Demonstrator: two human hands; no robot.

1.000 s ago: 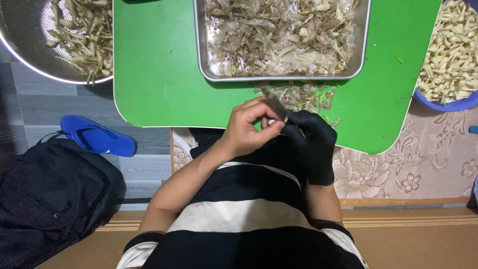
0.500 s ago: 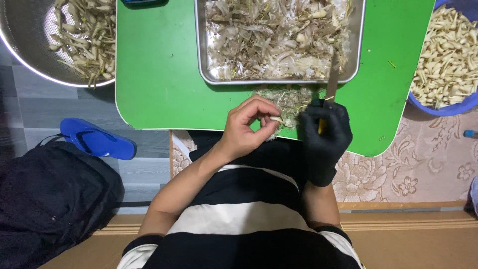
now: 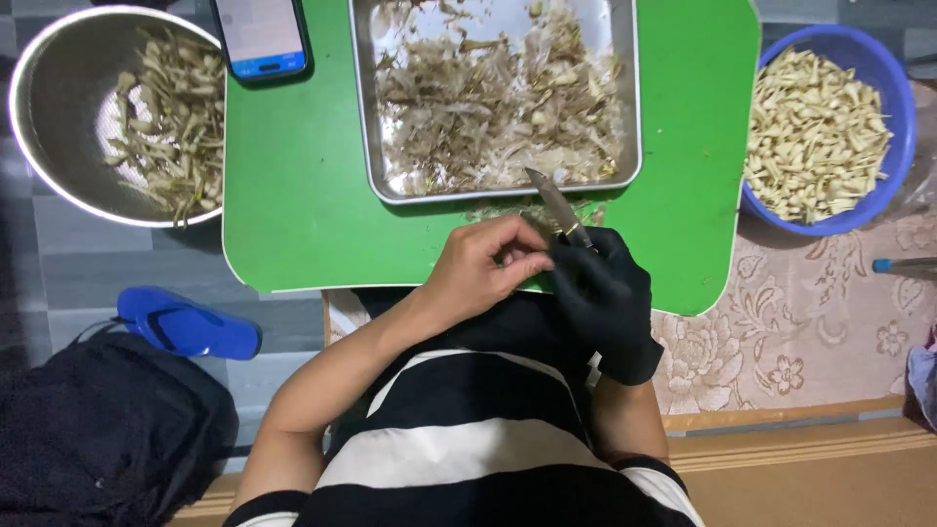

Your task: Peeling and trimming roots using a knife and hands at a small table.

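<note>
Right hand (image 3: pixel 603 293), black-gloved, is closed around a small knife (image 3: pixel 554 205), blade angled up and away toward the metal tray (image 3: pixel 365 117) of peelings just beyond. Left hand (image 3: pixel 485 268), bare, pinches a small piece, barely visible, beside the blade, over the green surface (image 3: pixel 293 195).

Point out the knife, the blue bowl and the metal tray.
knife (image 3: pixel 549 198): head view, on the bare blade above the gloved right hand.
blue bowl (image 3: pixel 903 117): head view, on its right rim.
metal tray (image 3: pixel 360 98): head view, on its left wall.

Even, bright overhead light; sharp
</note>
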